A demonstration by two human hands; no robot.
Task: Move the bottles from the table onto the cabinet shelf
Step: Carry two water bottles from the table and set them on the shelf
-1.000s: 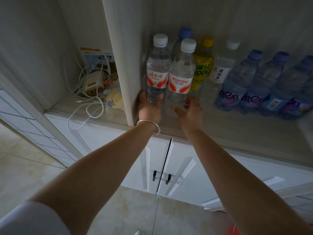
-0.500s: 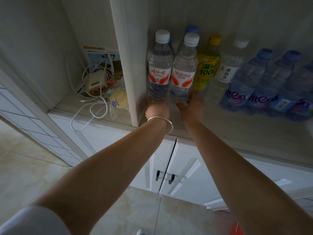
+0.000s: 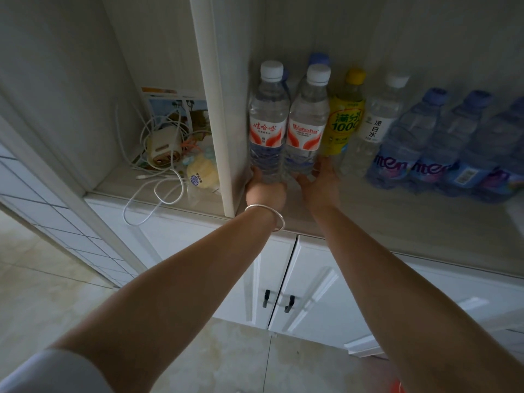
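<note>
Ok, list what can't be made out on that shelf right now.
Head view only:
- Blue-capped bottle at the back: only its cap shows, behind the two Wahaha bottles.
- Bottle bases: covered by the left hand and right hand, so contact with the shelf is unclear.
- Rightmost purple-labelled bottle: cut off by the frame edge, blurred.

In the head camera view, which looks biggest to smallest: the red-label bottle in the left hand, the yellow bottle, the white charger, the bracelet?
1. Red-label bottle, tallest in this view.
2. Yellow bottle, partly hidden and set farther back, so it may really match the first.
3. White charger and bracelet look alike; unranked.
</note>
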